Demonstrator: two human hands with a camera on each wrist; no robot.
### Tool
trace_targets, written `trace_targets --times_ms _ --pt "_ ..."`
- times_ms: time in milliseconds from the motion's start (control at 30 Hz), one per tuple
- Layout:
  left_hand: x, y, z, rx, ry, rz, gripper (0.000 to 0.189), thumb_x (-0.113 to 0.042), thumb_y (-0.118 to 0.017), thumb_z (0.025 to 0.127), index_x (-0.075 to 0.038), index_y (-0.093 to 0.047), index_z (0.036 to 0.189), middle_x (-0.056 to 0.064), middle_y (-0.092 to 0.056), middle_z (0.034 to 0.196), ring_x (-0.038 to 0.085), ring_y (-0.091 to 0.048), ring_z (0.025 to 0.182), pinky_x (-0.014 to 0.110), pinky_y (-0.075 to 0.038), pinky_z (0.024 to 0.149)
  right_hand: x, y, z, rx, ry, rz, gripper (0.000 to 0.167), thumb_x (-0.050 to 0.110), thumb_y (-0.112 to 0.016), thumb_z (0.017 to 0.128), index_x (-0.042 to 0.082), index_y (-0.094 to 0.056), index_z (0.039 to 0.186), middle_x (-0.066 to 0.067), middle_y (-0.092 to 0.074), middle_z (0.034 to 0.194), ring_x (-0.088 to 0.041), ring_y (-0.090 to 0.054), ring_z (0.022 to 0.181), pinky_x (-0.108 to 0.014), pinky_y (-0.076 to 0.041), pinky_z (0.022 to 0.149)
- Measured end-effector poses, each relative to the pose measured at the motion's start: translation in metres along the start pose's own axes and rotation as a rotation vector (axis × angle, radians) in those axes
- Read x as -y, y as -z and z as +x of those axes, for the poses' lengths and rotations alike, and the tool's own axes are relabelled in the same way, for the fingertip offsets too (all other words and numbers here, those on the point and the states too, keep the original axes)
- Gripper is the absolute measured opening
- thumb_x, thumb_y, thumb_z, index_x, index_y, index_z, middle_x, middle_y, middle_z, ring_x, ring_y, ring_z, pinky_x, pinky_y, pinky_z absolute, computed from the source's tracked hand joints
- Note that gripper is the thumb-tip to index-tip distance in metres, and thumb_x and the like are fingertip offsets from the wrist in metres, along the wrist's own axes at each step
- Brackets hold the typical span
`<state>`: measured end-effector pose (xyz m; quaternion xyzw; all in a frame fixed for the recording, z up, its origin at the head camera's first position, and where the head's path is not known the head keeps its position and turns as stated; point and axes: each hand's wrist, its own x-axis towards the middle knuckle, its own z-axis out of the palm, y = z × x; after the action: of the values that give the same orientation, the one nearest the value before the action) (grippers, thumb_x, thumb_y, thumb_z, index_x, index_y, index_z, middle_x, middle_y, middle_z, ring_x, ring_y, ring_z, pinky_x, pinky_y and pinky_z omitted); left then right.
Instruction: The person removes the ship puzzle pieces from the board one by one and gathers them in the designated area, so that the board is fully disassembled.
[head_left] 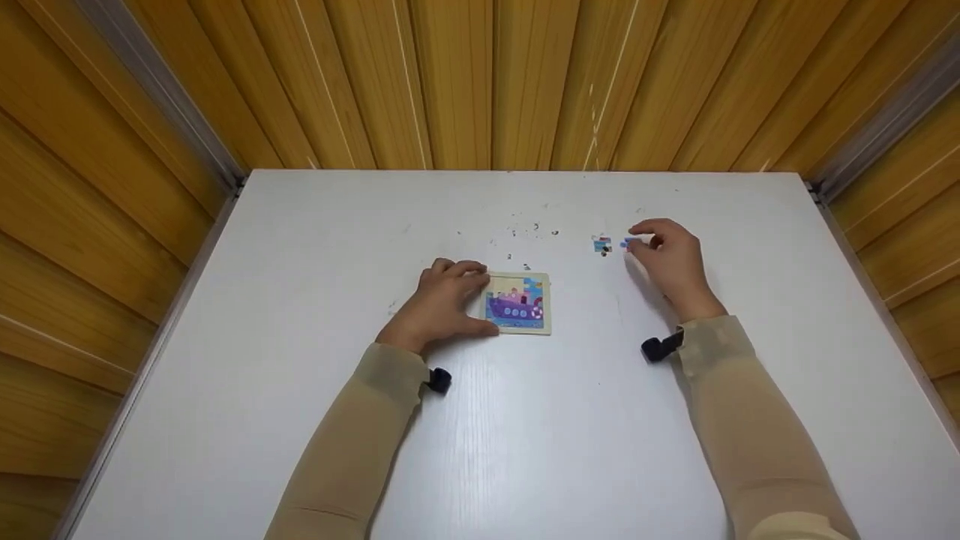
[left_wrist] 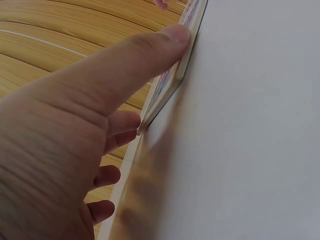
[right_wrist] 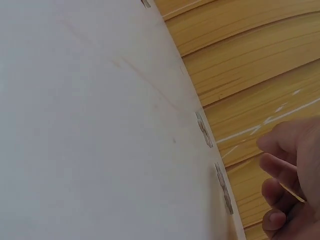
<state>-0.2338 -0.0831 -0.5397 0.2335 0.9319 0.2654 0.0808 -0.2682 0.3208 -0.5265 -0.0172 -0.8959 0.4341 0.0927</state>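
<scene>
A small jigsaw puzzle tray point(head_left: 549, 307) with a pale rim lies on the white table, its picture showing a purple boat with round windows. Bare beige shows in its upper left part. My left hand point(head_left: 442, 304) grips the tray's left side, thumb on the near edge and index finger at the far edge. In the left wrist view, the thumb point(left_wrist: 150, 52) presses on the rim. Over at the right, my right hand point(head_left: 675, 259) hovers with loosely bent fingers around a blue puzzle piece point(head_left: 628, 241). The right wrist view shows a gap between those fingers point(right_wrist: 280, 172) and the tabletop pieces.
Left of the blue piece lies another small patch of puzzle pieces point(head_left: 602, 244). Dark specks and marks point(head_left: 536, 226) dot the white table point(head_left: 315, 247) beyond the tray. Wood-patterned panels point(head_left: 450, 82) stand behind the table's far edge and along both sides.
</scene>
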Motion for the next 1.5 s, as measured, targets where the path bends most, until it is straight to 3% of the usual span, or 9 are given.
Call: trace_targets --times_ms 167,367,667,767,967,1167,1333,1500 --pt "0.001 0.000 0.000 0.001 -0.008 0.007 0.097 -0.055 -0.100 0.081 -0.016 -0.064 0.162 -0.001 -0.053 0.174 0.031 -0.042 0.159 0.055 -0.031 0.135 0.010 -0.013 -0.002 0.028 0.041 0.029 0.027 0.010 -0.074 0.107 0.003 -0.080 0.131 -0.014 -0.075 0.140 -0.020 -0.057 0.107 -0.019 -0.046 0.086" --pt "0.002 -0.001 0.000 0.005 -0.006 -0.007 0.096 -0.056 -0.100 0.082 -0.015 -0.064 0.162 -0.001 -0.055 0.174 0.031 -0.041 0.162 0.055 -0.026 0.139 0.025 -0.027 -0.009 0.097 0.076 0.027 0.033 0.011 -0.073 0.107 0.002 -0.079 0.138 -0.018 -0.073 0.147 -0.022 -0.058 0.107 -0.015 -0.046 0.082" --pt "0.004 -0.001 0.002 0.011 -0.031 0.012 0.094 -0.057 -0.097 0.085 -0.013 -0.064 0.161 0.001 -0.055 0.173 0.033 -0.040 0.164 0.059 -0.025 0.139 0.045 -0.047 -0.022 0.189 0.101 0.036 0.036 0.013 -0.073 0.108 0.003 -0.077 0.142 -0.014 -0.073 0.148 -0.023 -0.065 0.112 -0.019 -0.051 0.094" --pt "0.004 -0.001 0.002 0.011 -0.028 0.010 0.095 -0.057 -0.097 0.084 -0.012 -0.064 0.161 0.001 -0.056 0.173 0.033 -0.040 0.164 0.059 -0.025 0.139 0.051 -0.054 -0.027 0.224 0.097 0.054 0.037 0.014 -0.073 0.108 0.003 -0.077 0.143 -0.013 -0.073 0.148 -0.025 -0.068 0.117 -0.024 -0.055 0.101" --pt "0.003 -0.002 0.002 0.010 -0.019 0.019 0.096 -0.057 -0.098 0.084 -0.012 -0.064 0.162 0.001 -0.057 0.172 0.031 -0.040 0.164 0.057 -0.025 0.139 0.065 -0.067 -0.041 0.302 0.106 0.075 0.039 0.012 -0.074 0.108 0.002 -0.075 0.145 -0.015 -0.069 0.155 -0.030 -0.070 0.128 -0.046 -0.060 0.113" --pt "0.004 -0.002 0.000 -0.003 -0.015 0.031 0.095 -0.058 -0.097 0.084 -0.015 -0.064 0.162 0.000 -0.059 0.170 0.031 -0.042 0.163 0.057 -0.027 0.138 0.076 -0.080 -0.051 0.395 0.091 0.057 0.042 0.021 -0.073 0.111 0.005 -0.073 0.149 -0.013 -0.065 0.162 -0.034 -0.067 0.142 -0.052 -0.058 0.120" --pt "0.005 -0.002 0.000 -0.008 -0.019 0.028 0.096 -0.058 -0.098 0.084 -0.014 -0.064 0.162 0.001 -0.060 0.170 0.031 -0.043 0.162 0.057 -0.028 0.137 0.079 -0.090 -0.054 0.474 0.140 -0.014 0.046 0.025 -0.073 0.111 0.005 -0.071 0.153 -0.015 -0.062 0.165 -0.038 -0.054 0.159 -0.056 -0.043 0.134" --pt "0.005 -0.003 0.002 -0.005 -0.032 0.028 0.095 -0.059 -0.097 0.084 -0.014 -0.064 0.162 0.001 -0.059 0.170 0.032 -0.041 0.163 0.059 -0.027 0.137 0.078 -0.097 -0.054 0.493 0.258 -0.182 0.044 0.027 -0.073 0.111 0.005 -0.073 0.150 -0.014 -0.066 0.160 -0.039 -0.053 0.157 -0.056 -0.040 0.136"
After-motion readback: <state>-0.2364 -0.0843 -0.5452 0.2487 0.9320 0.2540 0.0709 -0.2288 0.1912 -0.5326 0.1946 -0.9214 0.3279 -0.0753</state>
